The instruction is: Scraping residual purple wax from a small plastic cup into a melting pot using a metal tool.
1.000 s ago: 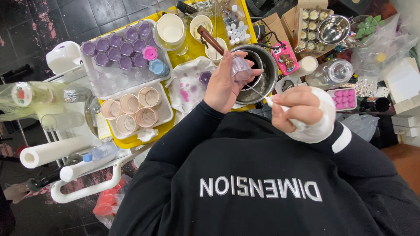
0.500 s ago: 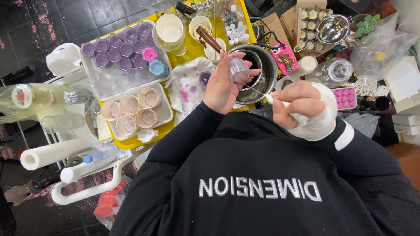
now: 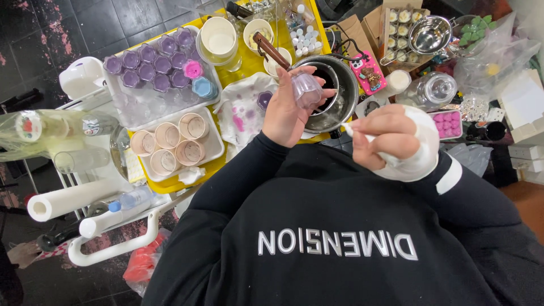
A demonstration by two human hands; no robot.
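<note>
- We are working over a yellow desk [image 3: 258, 59] crowded with containers.
- A white tray [image 3: 122, 107] is holding ten small purple cups [image 3: 148, 62], plus one pink and one blue.
- A second white tray [image 3: 214, 148] is carrying five pale round cups [image 3: 170, 136], empty as far as we can tell.
- A steel pot [image 3: 343, 93] is holding dark liquid.
- Our left hand [image 3: 286, 110] is closing around a small clear cup [image 3: 307, 89], just over the pot's rim.
- Our right hand [image 3: 391, 139], wrapped in white, is pinching a thin white stick [image 3: 362, 136] just beside the pot.
</note>
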